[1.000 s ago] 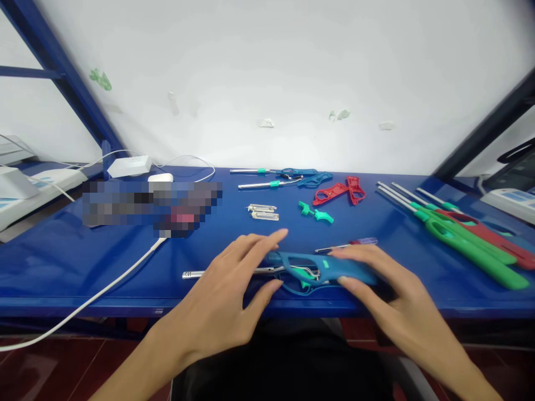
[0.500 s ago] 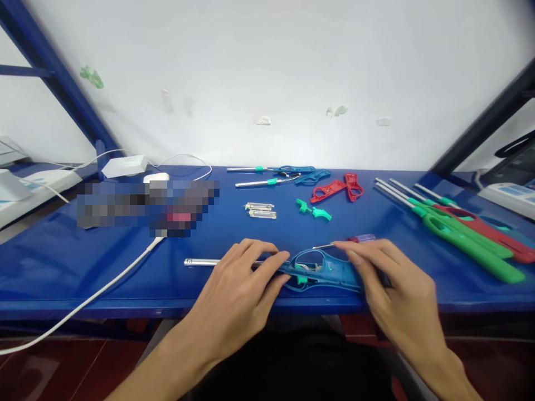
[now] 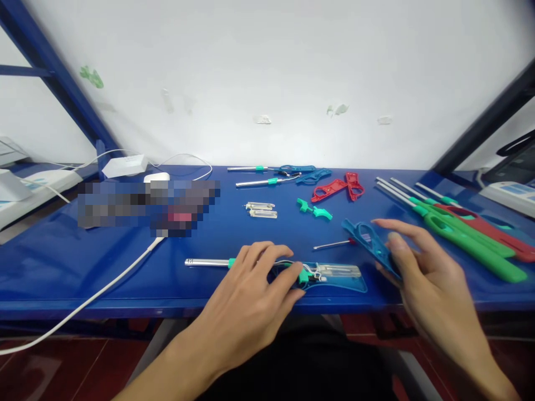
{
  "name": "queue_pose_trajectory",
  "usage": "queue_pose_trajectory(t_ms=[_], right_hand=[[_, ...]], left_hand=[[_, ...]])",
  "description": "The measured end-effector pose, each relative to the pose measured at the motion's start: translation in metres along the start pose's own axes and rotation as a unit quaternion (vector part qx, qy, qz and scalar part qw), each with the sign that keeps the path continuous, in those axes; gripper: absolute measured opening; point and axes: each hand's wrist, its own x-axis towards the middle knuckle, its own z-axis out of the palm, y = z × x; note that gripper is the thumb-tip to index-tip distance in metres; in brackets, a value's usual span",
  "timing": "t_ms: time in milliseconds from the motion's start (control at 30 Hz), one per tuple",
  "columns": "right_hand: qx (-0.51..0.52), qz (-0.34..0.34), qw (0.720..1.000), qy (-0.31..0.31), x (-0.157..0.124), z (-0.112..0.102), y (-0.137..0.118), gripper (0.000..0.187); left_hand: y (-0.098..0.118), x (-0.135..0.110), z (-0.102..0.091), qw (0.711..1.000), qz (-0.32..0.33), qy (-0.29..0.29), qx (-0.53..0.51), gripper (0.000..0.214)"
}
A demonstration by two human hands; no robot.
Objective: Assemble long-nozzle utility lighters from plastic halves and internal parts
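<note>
My left hand (image 3: 259,301) lies over an opened blue gas lighter, its fingers curled on the lower casing half (image 3: 355,283) near the green trigger (image 3: 304,274). A clear fuel tank (image 3: 338,270) and thin wires show in that half. The lighter's metal tube (image 3: 207,262) points left from under my hand. In my right hand (image 3: 422,262) is the other blue casing half (image 3: 370,242), lifted off the table and tilted. Between the hands and a little farther back lies a screwdriver (image 3: 332,244), its handle partly hidden behind the lifted half.
Several assembled lighters (image 3: 468,234) lie at the right. Farther back are red casing halves (image 3: 334,190), green triggers (image 3: 313,209), clear fuel tanks (image 3: 262,210) and lighter tubes (image 3: 254,182) with blue casings. A white cable (image 3: 112,289) crosses the table's left side.
The upper casing half has come off the lighter and moved right and up in my right hand. The inner parts are now exposed. My right hand has let go of the screwdriver.
</note>
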Motion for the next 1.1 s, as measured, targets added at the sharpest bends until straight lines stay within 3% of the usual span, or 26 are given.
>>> queue_pose_trajectory(t_ms=[133,433,800,1100], right_hand=[[0.025,0.072,0.997,-0.014,0.000,0.002,0.000,0.045],[0.012,0.049,0.998,-0.026,-0.001,0.005,-0.009,0.040],[0.011,0.071,0.997,-0.036,-0.002,0.007,-0.008,0.040],[-0.018,0.047,0.998,-0.030,-0.002,0.008,-0.007,0.040]], left_hand=[[0.002,0.001,0.003,0.999,0.024,-0.009,0.022,0.025],[0.007,0.004,0.005,0.999,0.012,-0.032,0.037,0.026],[0.008,0.006,0.006,0.996,-0.048,-0.072,-0.017,0.024],[0.006,0.005,0.002,0.992,-0.073,-0.083,-0.058,0.025]])
